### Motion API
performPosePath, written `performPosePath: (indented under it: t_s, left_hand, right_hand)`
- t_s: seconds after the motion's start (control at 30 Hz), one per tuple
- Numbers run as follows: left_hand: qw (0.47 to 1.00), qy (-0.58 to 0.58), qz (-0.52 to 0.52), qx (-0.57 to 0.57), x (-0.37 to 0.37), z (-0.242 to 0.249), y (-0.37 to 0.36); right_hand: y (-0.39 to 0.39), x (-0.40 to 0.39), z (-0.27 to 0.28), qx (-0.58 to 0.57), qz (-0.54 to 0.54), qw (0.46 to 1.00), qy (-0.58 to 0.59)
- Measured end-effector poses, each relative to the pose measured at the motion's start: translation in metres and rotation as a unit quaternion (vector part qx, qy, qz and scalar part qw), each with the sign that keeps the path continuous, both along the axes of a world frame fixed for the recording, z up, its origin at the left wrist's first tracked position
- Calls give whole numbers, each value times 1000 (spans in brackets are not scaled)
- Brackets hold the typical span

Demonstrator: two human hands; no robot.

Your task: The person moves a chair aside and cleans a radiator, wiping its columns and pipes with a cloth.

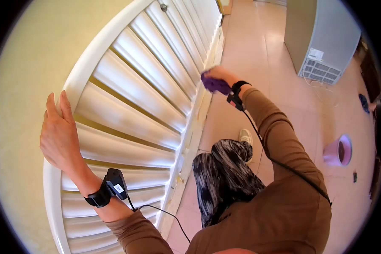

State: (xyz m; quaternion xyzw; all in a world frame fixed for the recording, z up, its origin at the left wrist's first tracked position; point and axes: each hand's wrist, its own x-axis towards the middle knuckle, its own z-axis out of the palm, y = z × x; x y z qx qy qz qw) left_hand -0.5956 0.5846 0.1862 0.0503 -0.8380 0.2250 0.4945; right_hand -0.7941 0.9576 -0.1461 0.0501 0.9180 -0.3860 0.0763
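Note:
A white radiator (133, 103) with vertical slats runs along the wall on my left. My left hand (61, 135) rests on its top rail, with the fingers stretched out and some of them hidden on the wall side. Down by the lower rail, my right hand (224, 75) is closed around a purple cloth (215, 84). The cloth is bunched up and lies right at the bottom ends of the slats. Part of the right-hand fingers is covered by the cloth.
A pale yellow wall (17, 110) rises behind the radiator. On the pink tiled floor (292, 101) stand a grey fridge-like appliance (321, 42) and a lilac bucket (332, 152). A small dark object (355, 177) lies near the bucket. Cables hang from both wrist straps.

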Motion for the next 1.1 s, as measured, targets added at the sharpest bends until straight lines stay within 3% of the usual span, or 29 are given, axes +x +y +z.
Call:
performPosePath:
  t_s: [0.1, 0.2, 0.33, 0.47, 0.57, 0.7, 0.77, 0.9, 0.97, 1.1]
  left_hand:
    - [1000, 1, 0, 6, 2, 2, 0]
    - [1000, -3, 4, 28, 4, 2, 3]
    - [999, 2, 18, 28, 4, -1, -1]
    - [1000, 24, 20, 1, 1, -2, -9]
    - [998, 16, 33, 43, 1, -3, -9]
    - [997, 11, 37, 73, -1, -5, -17]
    - [997, 10, 27, 66, -2, -6, -17]
    - [999, 18, 29, 25, -3, -5, -19]
    - [999, 13, 20, 38, -2, -6, -14]
    - [999, -4, -1, 51, -2, -4, -11]
  right_hand:
    - [-5, 9, 103, -97, -119, 953, 262]
    - [-32, -12, 182, -97, -125, 864, 477]
    - [-76, -55, 206, -6, -165, 769, 618]
    - [-113, -44, 170, -76, -254, 756, 599]
    - [-110, -40, 120, -88, -226, 792, 560]
    - [-115, -44, 27, -95, -254, 790, 550]
    - [-117, -37, -18, -122, -265, 825, 483]
    - [-112, -14, -108, -35, -270, 916, 296]
    - [-105, 11, -124, -60, -229, 961, 141]
    - [-103, 60, -137, 32, -110, 991, 69]
